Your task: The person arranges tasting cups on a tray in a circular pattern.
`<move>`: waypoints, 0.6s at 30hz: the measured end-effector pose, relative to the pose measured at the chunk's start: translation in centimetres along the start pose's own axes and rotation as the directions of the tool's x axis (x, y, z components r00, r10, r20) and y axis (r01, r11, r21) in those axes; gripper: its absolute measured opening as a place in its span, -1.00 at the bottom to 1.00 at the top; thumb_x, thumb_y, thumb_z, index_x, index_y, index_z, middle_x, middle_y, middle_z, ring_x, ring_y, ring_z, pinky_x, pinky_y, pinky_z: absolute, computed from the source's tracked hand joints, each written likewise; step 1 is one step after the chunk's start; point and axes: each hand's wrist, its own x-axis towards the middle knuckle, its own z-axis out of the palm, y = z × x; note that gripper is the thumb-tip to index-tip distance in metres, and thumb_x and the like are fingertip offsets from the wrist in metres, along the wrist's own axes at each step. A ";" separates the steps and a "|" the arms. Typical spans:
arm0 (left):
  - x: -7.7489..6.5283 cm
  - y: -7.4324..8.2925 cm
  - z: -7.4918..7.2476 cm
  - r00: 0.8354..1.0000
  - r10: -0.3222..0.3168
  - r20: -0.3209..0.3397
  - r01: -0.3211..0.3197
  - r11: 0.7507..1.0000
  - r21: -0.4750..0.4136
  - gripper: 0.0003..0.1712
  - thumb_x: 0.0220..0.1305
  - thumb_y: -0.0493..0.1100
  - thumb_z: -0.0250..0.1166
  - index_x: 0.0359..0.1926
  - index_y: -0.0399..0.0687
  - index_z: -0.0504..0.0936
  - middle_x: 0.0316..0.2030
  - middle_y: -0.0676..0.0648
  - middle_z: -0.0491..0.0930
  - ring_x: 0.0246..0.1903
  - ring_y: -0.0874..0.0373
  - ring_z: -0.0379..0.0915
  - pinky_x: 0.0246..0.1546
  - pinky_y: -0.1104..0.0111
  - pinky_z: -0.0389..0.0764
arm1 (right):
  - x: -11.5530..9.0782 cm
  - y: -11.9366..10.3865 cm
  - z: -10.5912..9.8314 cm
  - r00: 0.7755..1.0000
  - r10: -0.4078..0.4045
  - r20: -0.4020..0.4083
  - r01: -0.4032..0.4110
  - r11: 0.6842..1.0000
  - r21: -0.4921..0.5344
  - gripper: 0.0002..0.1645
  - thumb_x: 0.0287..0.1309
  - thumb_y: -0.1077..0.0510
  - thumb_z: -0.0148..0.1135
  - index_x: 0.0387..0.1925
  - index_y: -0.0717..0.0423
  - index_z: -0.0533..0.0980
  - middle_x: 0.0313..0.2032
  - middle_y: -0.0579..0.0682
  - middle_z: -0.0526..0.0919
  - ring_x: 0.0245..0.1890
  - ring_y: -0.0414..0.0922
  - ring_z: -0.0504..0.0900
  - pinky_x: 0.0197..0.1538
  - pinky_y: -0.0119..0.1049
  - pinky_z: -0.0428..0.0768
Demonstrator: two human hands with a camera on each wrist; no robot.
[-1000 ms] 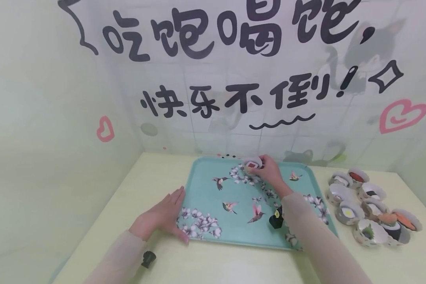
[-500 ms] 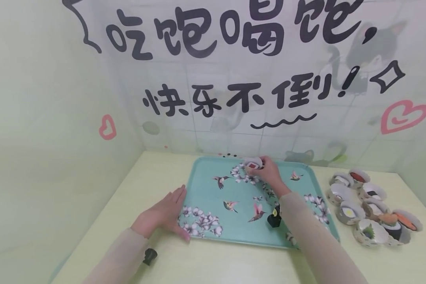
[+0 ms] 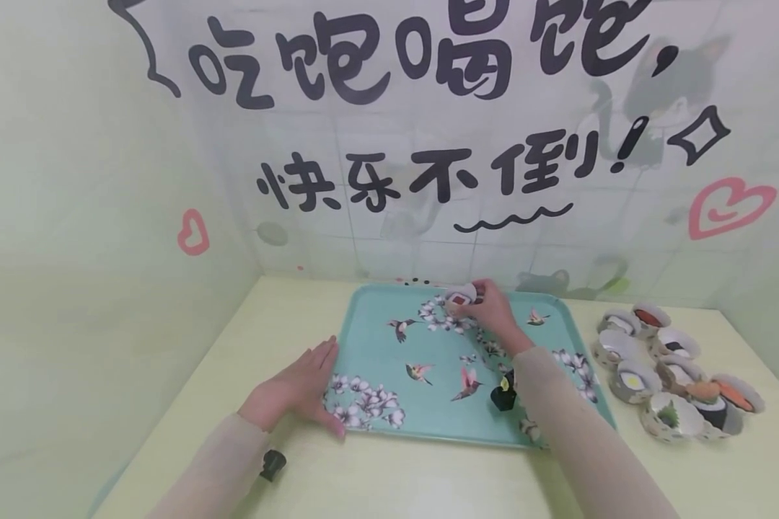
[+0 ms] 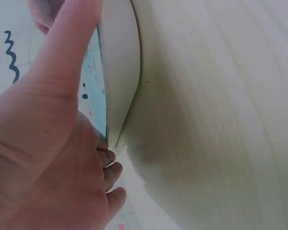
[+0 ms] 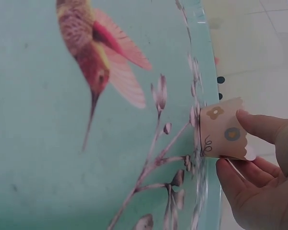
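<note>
My right hand [image 3: 493, 313] pinches a small patterned paper cup [image 5: 223, 129] between thumb and fingers. In the head view a white sushi piece with a red centre [image 3: 459, 299] shows inside this cup. Its base meets the turquoise tray [image 5: 33, 143] near the far edge, as the right wrist view shows. At the tray's left side my left hand [image 3: 298, 389] lies with straight fingers along the edge, thumb spread toward the front corner. From the left wrist, that hand [image 4: 43, 134] touches the rim, its fingertips partly hidden behind it.
Several paper cups with sushi pieces, such as one with a green leaf [image 3: 671, 417], stand right of the tray on the pale table [image 3: 389, 483]. A lettered wall [image 3: 363, 252] rises close behind the tray. Black wrist cameras sit under both forearms.
Both hands and the cup keep their places on the tray. Only the head view shifts slightly.
</note>
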 end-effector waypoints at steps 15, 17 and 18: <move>0.3 -0.1 0.2 1.000 -0.018 0.013 0.018 1.000 0.004 0.76 -0.41 0.57 0.49 0.53 -0.45 -0.18 0.56 -0.40 -0.24 0.56 -0.28 -0.25 0.59 -0.04 -0.07 | -1.1 -0.3 -1.8 1.000 0.012 0.013 -0.012 1.000 0.021 -0.08 0.24 0.09 0.35 0.48 0.22 0.08 0.44 0.26 0.29 0.43 0.20 0.33 0.42 0.08 0.44; 0.3 -0.2 0.2 1.000 -0.015 0.015 0.015 1.000 0.011 0.77 -0.41 0.58 0.47 0.52 -0.46 -0.18 0.56 -0.41 -0.24 0.56 -0.28 -0.25 0.59 -0.04 -0.06 | -1.5 -0.3 -2.2 1.000 0.008 0.019 -0.008 1.000 0.019 -0.06 0.24 0.08 0.35 0.48 0.23 0.07 0.44 0.26 0.29 0.43 0.21 0.32 0.43 0.08 0.43; 0.3 -0.2 0.2 1.000 -0.014 0.018 0.014 1.000 0.015 0.77 -0.41 0.59 0.47 0.53 -0.46 -0.19 0.56 -0.41 -0.25 0.56 -0.29 -0.25 0.59 -0.04 -0.06 | -1.6 -0.3 -2.4 1.000 0.006 0.023 -0.006 1.000 0.017 -0.06 0.25 0.07 0.35 0.48 0.23 0.07 0.44 0.26 0.28 0.43 0.20 0.32 0.43 0.08 0.42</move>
